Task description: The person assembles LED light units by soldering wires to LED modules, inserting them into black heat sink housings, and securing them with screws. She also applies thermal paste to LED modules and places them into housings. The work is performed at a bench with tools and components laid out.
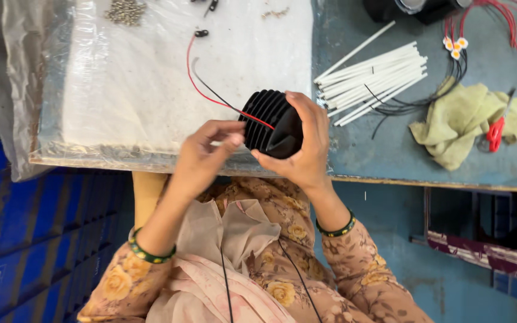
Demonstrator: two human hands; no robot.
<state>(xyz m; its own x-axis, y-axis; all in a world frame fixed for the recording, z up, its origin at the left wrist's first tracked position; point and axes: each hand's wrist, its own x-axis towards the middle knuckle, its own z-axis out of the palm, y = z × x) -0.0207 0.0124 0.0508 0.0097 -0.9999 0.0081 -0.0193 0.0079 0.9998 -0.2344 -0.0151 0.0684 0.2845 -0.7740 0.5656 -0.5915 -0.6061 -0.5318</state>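
Observation:
My right hand (307, 146) grips a black ribbed round housing (272, 122) at the near edge of the table, thumb under it and fingers over its far side. A red wire and a black wire (207, 90) run out of the housing across the white sheet toward a small black connector (201, 33). My left hand (206, 157) is right beside the housing on its left, fingers pinched together near the point where the wires enter; what it pinches is too small to tell.
A plastic-covered white sheet (121, 90) lies over the left of the table. White tubes (373, 78) lie in a bundle to the right, with a greenish cloth (462, 122), red-handled scissors (498, 128) and red wires (498, 18). Small metal parts (125, 11) sit far left. Blue crates (25, 239) stand below left.

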